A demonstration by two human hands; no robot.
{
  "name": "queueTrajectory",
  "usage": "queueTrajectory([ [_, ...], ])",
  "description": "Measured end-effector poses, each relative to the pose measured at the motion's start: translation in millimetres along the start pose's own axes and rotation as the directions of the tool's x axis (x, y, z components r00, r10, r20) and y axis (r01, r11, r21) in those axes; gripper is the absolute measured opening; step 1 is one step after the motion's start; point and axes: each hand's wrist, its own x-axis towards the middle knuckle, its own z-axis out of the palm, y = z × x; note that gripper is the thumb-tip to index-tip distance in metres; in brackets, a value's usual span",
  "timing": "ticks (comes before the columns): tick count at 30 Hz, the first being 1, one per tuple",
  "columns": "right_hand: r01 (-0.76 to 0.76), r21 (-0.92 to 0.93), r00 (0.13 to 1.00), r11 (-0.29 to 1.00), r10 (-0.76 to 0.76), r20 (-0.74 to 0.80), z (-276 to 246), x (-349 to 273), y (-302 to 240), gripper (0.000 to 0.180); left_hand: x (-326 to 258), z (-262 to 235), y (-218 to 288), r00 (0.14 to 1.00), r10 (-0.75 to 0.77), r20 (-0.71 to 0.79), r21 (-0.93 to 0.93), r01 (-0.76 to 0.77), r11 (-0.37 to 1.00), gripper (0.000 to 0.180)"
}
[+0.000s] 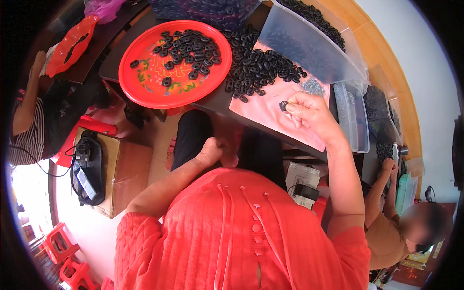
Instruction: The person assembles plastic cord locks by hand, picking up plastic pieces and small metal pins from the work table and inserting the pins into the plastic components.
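Dark tabletop (209, 102) with a pink sheet (253, 107) laid over its front edge, seen from above. Right hand (311, 115): thumb and fingertips pinched closed on one small black oval piece (283, 106), held above the sheet. Piece sticks out to the left of the fingertips; long axis looks roughly front-to-back, near end toward the wearer, far end toward the pile; small and part covered, so exact tilt can't be told. Left hand (210, 151) curled low by the wearer's thigh, clear of the table; can't tell if it grips anything. Just beyond the right hand, a heap of small silvery parts (313, 87) on the sheet. Farther left, a pile of black pieces (256, 70), long axes every which way, spilling off the sheet onto the table. Left of that, a round red tray (128, 91) with more black pieces, mostly toward its far right. Behind the silvery parts, a large clear bin (304, 50); right of the sheet, a narrower clear container (355, 128). Far right, a co-worker's hands (389, 166) near more black pieces.
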Motion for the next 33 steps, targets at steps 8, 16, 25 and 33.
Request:
queueTrajectory([
  [8, 0.163, 0.056, 0.986, 0.985, -0.164, 0.007, 6.5, -0.6, 3.9, 0.016, 0.0, -4.6, -1.3, 0.999, -0.049, 0.015, -0.063, 0.05, 0.997, 0.012],
  [16, 0.281, -0.068, 0.96, 0.957, -0.281, 0.013, 34.0, 49.4, -46.6, 0.02, 7.5, 3.0, -20.3, 0.999, -0.039, 0.036, -0.067, 0.041, 0.997, 0.011],
  [25, 0.372, -0.434, 0.821, 0.82, -0.509, -0.259, 2.3, 38.2, -31.9, 0.013, -10.3, -15.7, 10.7, 0.999, 0.031, -0.03, 0.005, -0.031, 1.0, 0.01],
  [33, 0.357, -0.546, 0.706, 0.758, -0.601, -0.374, 6.4, -11.6, 33.6, 0.009, -19.6, -48.5, 228.0, 0.724, 0.683, 0.096, 0.227, -0.684, 0.693, 0.009],
])
